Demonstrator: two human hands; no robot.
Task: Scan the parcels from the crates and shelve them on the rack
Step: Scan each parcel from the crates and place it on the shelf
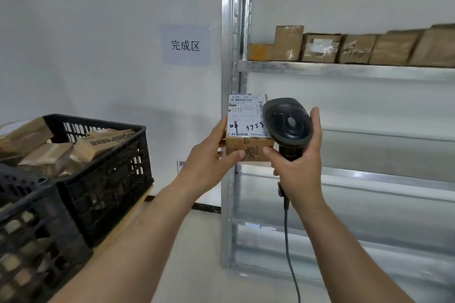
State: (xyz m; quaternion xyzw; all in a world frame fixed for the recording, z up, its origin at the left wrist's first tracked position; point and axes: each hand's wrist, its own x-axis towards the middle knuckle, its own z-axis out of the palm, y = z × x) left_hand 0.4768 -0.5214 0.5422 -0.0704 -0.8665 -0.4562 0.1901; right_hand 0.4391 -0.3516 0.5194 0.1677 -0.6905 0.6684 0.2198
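Observation:
My left hand [209, 157] grips a small brown cardboard parcel [246, 128] by its left side, holding it up in front of the rack's left post. A white shipping label with a barcode and handwritten numbers faces me. My right hand [299, 162] grips a black corded barcode scanner [288, 123] by its handle, its head just right of the label and overlapping the parcel's right edge. The metal rack [344, 69] fills the right side. Its upper shelf carries a row of several brown parcels [320, 48].
Two black plastic crates [105, 177] with several brown parcels sit at the left on a wooden surface. A paper sign [186, 45] hangs on the white wall. The rack's middle and lower shelves [369, 177] show bare metal. The scanner's cable [289, 241] hangs down.

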